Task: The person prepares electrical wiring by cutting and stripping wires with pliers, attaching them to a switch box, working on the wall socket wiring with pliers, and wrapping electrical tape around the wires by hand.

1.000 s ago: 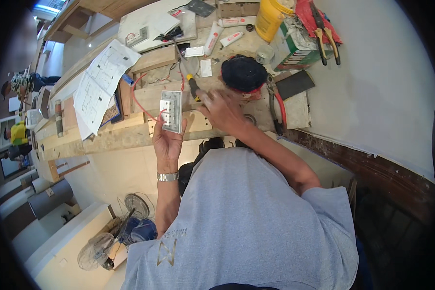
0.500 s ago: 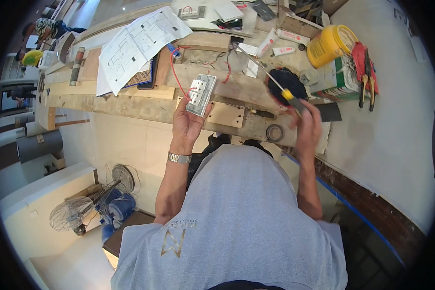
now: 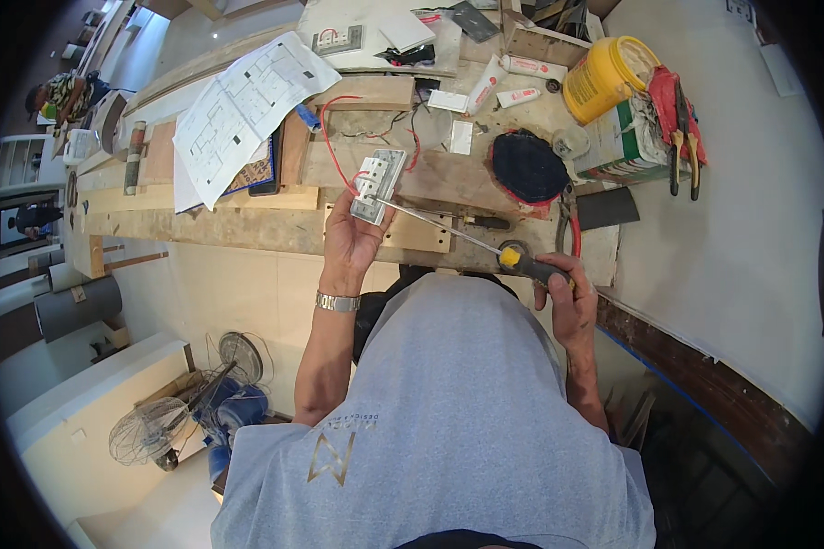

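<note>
My left hand [image 3: 354, 242] grips a grey-and-white electrical socket plate [image 3: 375, 187] by its lower end, its wiring side facing up, above the bench's front edge. A red wire [image 3: 328, 137] loops up from the plate's left side. In my right hand [image 3: 572, 297] is the dark handle of a screwdriver [image 3: 522, 263] with a yellow collar. Its long shaft slants leftward, and the tip appears to meet the right side of the plate. Whether it sits in a screw is too small to tell.
On the wooden bench [image 3: 247, 224] lie a printed plan [image 3: 252, 101], a dark round pad [image 3: 528, 166], white tubes [image 3: 485, 84] and pliers [image 3: 572, 229]. A yellow tub [image 3: 604, 78] and a green-white tin [image 3: 624, 146] stand at the right. A person [image 3: 55, 101] is far left.
My right hand has come down toward me, swinging the screwdriver round from pointing away over the bench to pointing left at the socket plate. The left hand still holds the plate.
</note>
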Tool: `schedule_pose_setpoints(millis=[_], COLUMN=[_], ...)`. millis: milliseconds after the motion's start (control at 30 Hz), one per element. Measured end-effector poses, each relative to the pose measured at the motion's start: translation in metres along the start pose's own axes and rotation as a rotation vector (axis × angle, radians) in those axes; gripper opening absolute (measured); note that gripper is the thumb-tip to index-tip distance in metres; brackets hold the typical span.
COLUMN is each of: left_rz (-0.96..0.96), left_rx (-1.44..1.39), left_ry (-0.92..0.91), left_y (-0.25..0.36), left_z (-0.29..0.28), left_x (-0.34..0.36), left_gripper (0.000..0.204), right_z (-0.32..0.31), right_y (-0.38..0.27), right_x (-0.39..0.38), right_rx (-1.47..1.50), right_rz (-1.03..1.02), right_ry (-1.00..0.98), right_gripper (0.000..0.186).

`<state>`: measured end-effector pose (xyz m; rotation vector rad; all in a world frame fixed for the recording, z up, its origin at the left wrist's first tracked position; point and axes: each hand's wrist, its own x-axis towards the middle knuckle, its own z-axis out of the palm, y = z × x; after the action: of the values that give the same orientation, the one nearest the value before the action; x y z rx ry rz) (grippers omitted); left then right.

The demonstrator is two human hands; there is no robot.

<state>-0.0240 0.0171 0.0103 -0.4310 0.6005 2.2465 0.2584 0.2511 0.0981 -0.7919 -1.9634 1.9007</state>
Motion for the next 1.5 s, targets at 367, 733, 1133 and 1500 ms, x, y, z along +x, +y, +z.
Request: schedule_pose_setpoints(millis=[367,733,1133,1500], left_rz=[0.009,0.169,0.379,0.383], left_rx=[0.044,0.293,0.585,0.585], left_ry=[0.005,-0.058,-0.206,-0.247], left_y=[-0.010,-0.009,-0.009,-0.004], left_z=[0.016,0.012,0.029,0.054], left_x=[0.005,0.000,0.004,0.004], left_gripper=[0.039,0.031,0.038,0.032], right_z=[-0.005,-0.007,-0.026,-0.025], right_y=[0.002,-0.022,-0.030,0.008], right_x=[0.007,0.006,0.003,0.011], right_rx=[-0.039,0.002,0.659,1.021], right_rz=[-0.020,0.182,0.861,0.841], right_ry=[-0.017,-0.006,-0.254,-0.564], right_gripper=[0.031,0.034,0.039,0.045])
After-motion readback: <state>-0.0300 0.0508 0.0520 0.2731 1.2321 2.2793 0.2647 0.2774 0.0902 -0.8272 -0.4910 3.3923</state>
